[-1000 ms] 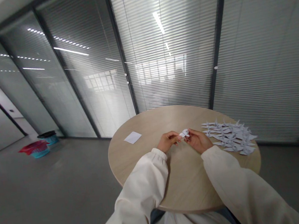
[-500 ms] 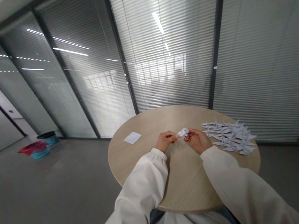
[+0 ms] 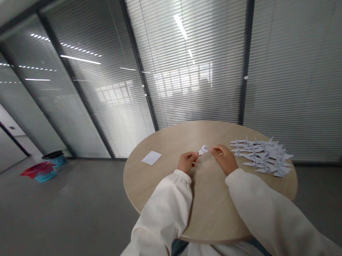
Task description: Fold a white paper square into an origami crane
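Pinched between the thumb and fingers of my left hand (image 3: 188,161) is a small white folded-paper crane (image 3: 203,150), its far end pointing up and to the right. My right hand (image 3: 224,157) hovers just right of it, apart from the paper, with loosely curled fingers and nothing visible in them. Both hands are above the middle of the round wooden table (image 3: 216,208). Finer folds of the held paper are too small to make out.
Many white paper cranes (image 3: 265,156) lie spread in a cluster on the table's right side. A flat white paper square (image 3: 151,157) rests on the left. Two bins, one with a red liner (image 3: 41,170) and one with a black liner (image 3: 53,155), stand on the floor. Glass partitions with blinds (image 3: 195,101) rise behind.
My right hand has let go of the folded paper and drawn slightly away from it. The paper has shifted a little left, still in my left hand.
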{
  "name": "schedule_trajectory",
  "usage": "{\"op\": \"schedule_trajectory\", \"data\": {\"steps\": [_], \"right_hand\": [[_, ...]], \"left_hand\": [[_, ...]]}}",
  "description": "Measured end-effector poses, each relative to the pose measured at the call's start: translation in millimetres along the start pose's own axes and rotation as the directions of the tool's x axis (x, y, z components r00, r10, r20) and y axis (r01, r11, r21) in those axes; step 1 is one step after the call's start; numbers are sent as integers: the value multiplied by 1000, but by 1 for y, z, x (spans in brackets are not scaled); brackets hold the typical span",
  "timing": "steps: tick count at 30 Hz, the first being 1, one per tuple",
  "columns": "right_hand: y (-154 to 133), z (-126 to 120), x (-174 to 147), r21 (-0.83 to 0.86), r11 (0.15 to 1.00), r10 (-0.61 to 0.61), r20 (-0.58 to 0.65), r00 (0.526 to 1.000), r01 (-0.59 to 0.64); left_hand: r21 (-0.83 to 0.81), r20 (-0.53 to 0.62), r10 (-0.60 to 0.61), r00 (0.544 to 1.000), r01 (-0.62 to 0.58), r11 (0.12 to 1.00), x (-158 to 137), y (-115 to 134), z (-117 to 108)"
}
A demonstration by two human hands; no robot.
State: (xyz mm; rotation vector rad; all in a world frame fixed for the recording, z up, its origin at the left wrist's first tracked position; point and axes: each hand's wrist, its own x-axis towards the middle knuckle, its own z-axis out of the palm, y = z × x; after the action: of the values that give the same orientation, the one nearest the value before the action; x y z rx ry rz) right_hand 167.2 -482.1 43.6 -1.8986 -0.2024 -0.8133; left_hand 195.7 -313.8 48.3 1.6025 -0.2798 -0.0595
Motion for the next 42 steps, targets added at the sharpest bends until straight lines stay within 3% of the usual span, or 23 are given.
{"op": "schedule_trajectory", "data": {"steps": [4,9,12,15,17,20,31,35,37,39,42], "right_hand": [[-4,2,-4,-190,970,-138,83,987,152],[-9,-1,-6,-421,886,-144,156,977,197],[-12,-11,-5,-641,759,-54,117,992,117],[-10,-27,-4,-826,564,128,64,990,-20],[-6,-37,-4,-876,474,202,10,979,-89],[2,-48,-3,-898,404,266,-68,962,-175],[9,-59,3,-889,349,453,-115,884,-295],[10,-61,3,-874,366,472,-123,873,-321],[8,-60,2,-858,394,395,-166,904,-330],[1,-55,2,-852,436,237,-202,950,-290],[-12,-39,-1,-856,516,18,-25,1000,-31]], "left_hand": [[29,41,-2,999,1,1000,0,-1,1],[41,39,16,999,-18,999,0,-2,1],[25,18,16,1000,-16,1000,1,-3,1],[32,4,-1,1000,1,999,2,-3,0],[49,3,-4,1000,4,999,2,-4,0],[72,-4,1,1000,-1,997,3,-5,0],[106,-19,-7,1000,9,994,5,-8,-2],[122,-32,-6,999,9,992,5,-9,-2],[126,-32,3,999,1,992,6,-10,-2],[152,-40,15,999,-9,988,6,-10,-2],[291,-70,59,996,-37,956,6,-8,-4]]}}
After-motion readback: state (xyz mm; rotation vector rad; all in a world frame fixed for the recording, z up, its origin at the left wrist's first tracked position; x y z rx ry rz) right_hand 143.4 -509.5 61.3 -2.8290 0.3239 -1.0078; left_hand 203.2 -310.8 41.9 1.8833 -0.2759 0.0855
